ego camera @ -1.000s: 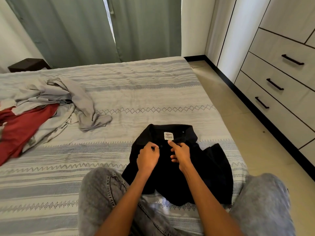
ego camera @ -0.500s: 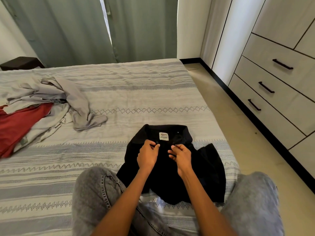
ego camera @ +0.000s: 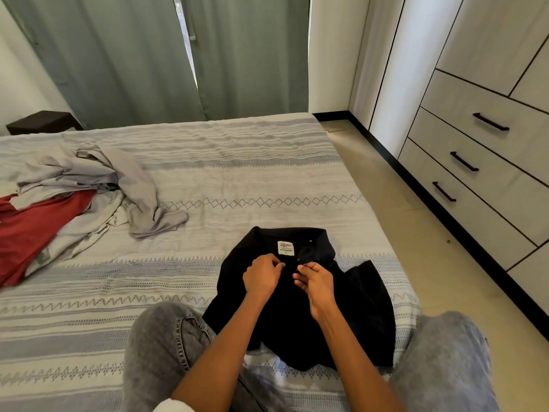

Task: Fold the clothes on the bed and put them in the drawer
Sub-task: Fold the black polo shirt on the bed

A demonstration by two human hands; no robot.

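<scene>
**Inspector A:** Item under work: the black shirt, lying front-up on the bed, between the person's knees, collar pointing away. State of the hands?

**Inspector B:** Both are just below the white neck label. The left hand has its fingers curled in, pinching the placket edge on its side of the label. The right hand does the same on the other side, thumb and forefinger nipped on the cloth. The two sets of fingertips are almost touching. My reading is that the top button is being done up (the button itself is too small to make out).

**Inspector A:** Recommendations for the step?

**Inspector B:** Keep the two front edges level under the label before pushing the button through, or the collar will sit crooked and the fold will go off square. Hold the cloth flat on the bed, not lifted. The sleeve to the right of the label is bunched and should be smoothed afterwards.

**Inspector A:** Remaining stock?

**Inspector B:** A heap of grey garments with a red garment lies well to the left of the label, unfolded. The drawers stand across the floor to the right, all closed. I judge the task to be at an early stage.
</scene>
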